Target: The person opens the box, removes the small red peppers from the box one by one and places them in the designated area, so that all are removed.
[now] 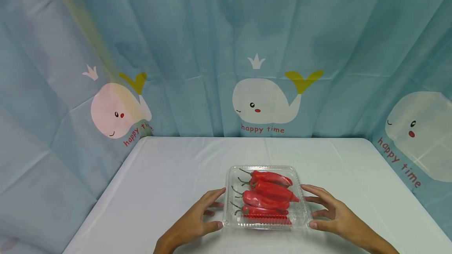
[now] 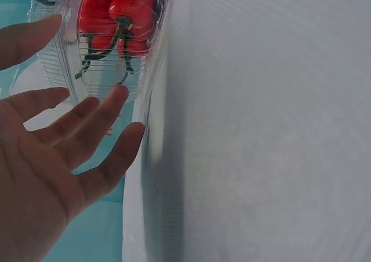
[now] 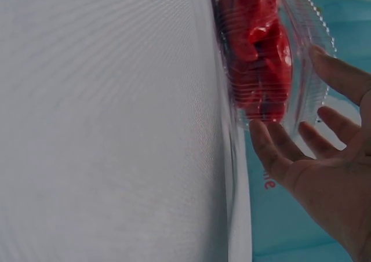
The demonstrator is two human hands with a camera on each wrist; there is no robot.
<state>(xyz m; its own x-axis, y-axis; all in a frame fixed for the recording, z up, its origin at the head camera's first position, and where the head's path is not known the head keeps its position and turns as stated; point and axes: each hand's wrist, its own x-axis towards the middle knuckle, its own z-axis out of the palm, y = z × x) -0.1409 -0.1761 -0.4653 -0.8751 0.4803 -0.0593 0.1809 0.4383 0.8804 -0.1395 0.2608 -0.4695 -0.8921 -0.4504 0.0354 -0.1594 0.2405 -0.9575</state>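
Note:
A clear plastic clamshell box point(image 1: 261, 225) lies flat on the table, its lid down over several red peppers point(image 1: 268, 199) with green stems pointing left. At the box's left side is my left hand point(image 1: 192, 220), thumb and fingers spread apart and the tips at or very near the rim. My right hand point(image 1: 332, 214) mirrors it on the right side, its thumb tip against the near right corner. In the left wrist view the pepper stems point(image 2: 116, 47) show through the ribbed wall. From the right wrist view the red pepper tips point(image 3: 264, 71) are seen through the plastic.
A white cloth covers the table point(image 1: 169, 167). Behind and at both sides hangs a light blue curtain point(image 1: 197, 50) printed with white whales and the words "happy time"; it meets the table's back edge.

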